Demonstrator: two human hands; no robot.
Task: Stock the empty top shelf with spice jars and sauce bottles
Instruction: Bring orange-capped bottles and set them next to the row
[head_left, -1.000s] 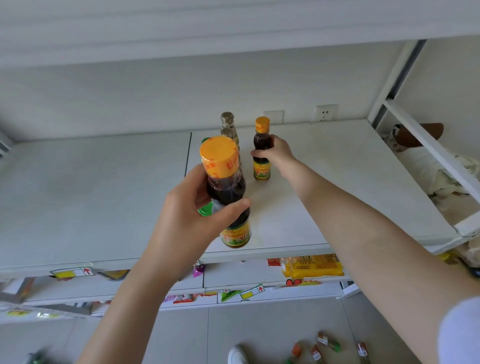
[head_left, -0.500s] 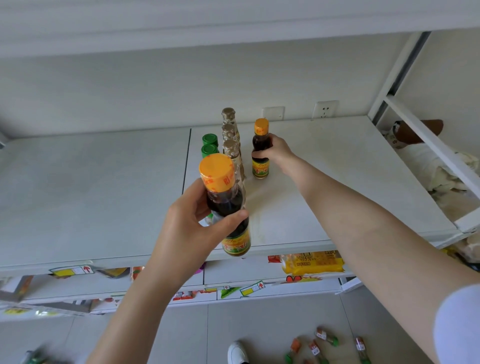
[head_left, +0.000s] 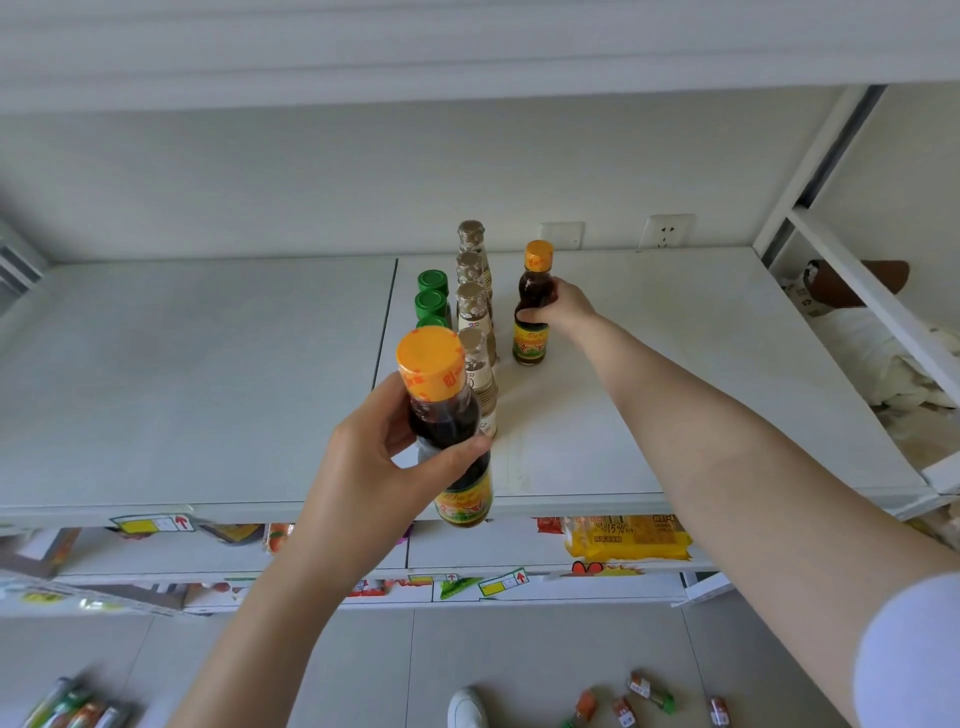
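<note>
The right hand (head_left: 565, 307) reaches deep onto the top shelf (head_left: 208, 374) and is wrapped round the shoulder of an orange-capped sauce bottle (head_left: 530, 340). That bottle stands upright on the shelf, just to the right of a row of four pale-capped bottles (head_left: 475, 312); it looks like it is being squared up to start a new row beside them. Left of that row sit green-lidded spice jars (head_left: 432, 291), so like goes with like, each kind lined from back to front.

The left hand (head_left: 363, 478) clasps a second orange-capped sauce bottle (head_left: 441, 421) by its neck and shoulder, upright, near the shelf's front edge. Whether its base is touching the shelf is hard to tell. It is probably being held ready as the next one for the new row. Most of the shelf is bare, and more small bottles (head_left: 644, 693) lie on the floor below, so I judge the stocking to be at an early stage
</note>
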